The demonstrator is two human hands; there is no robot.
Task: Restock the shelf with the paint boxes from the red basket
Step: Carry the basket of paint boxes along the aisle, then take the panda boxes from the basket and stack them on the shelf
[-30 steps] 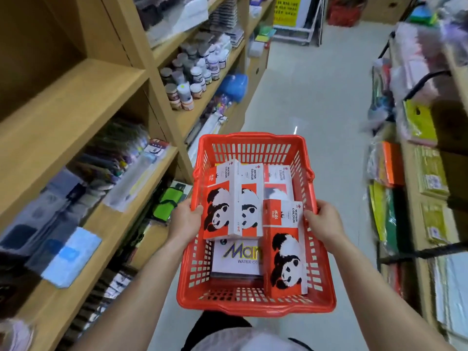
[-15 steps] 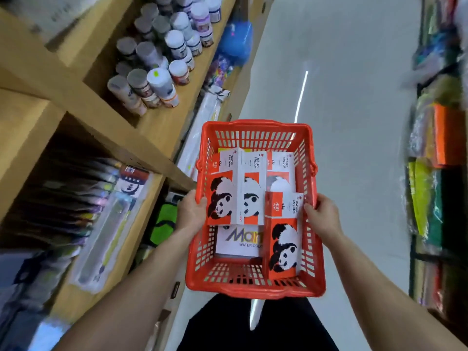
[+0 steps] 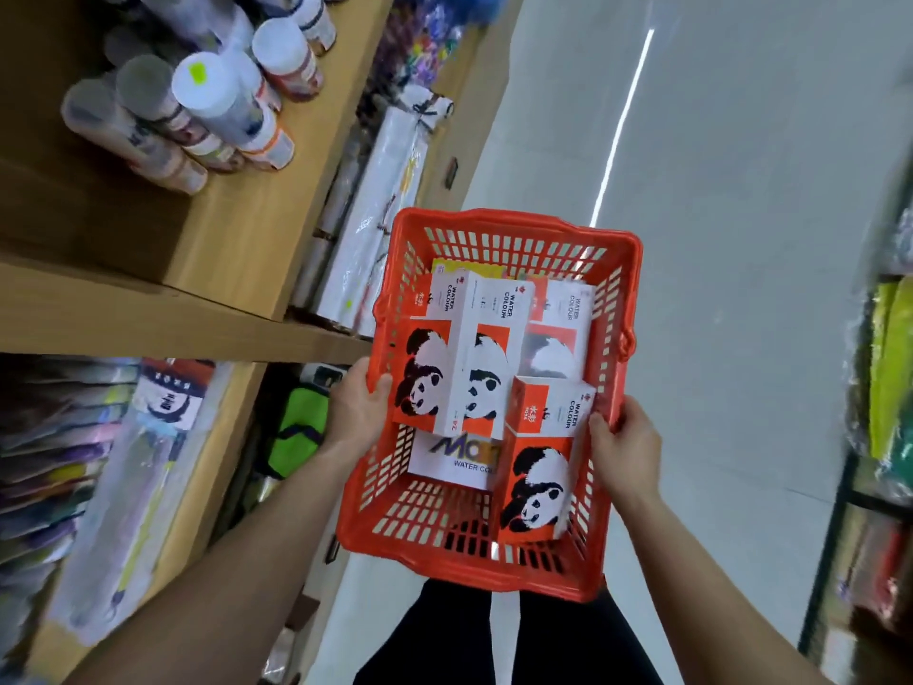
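Observation:
I carry a red plastic basket (image 3: pixel 509 227) in front of me over the aisle floor. My left hand (image 3: pixel 356 407) grips its left rim and my right hand (image 3: pixel 625 440) grips its right rim. Inside lie several orange and white water colour boxes with a panda picture, one at the left (image 3: pixel 425 368), one beside it (image 3: pixel 486 368), one at the back right (image 3: pixel 558 333) and one nearest me (image 3: pixel 538 479). A white water colour box (image 3: pixel 452 459) lies underneath them. The wooden shelf unit (image 3: pixel 148 313) stands to my left.
Paint bottles (image 3: pixel 217 96) crowd the upper wooden shelf. Wrapped white rolls (image 3: pixel 375 210) and a green pouch (image 3: pixel 301 427) sit lower down, with packaged supplies (image 3: pixel 74 462) at the far left. Another rack with green and yellow goods (image 3: pixel 884 378) lines the right. Grey floor runs ahead.
The view has tilted down and closer to the left shelf, so the bottles loom larger. The basket stays held by both hands, and the boxes in it have not shifted.

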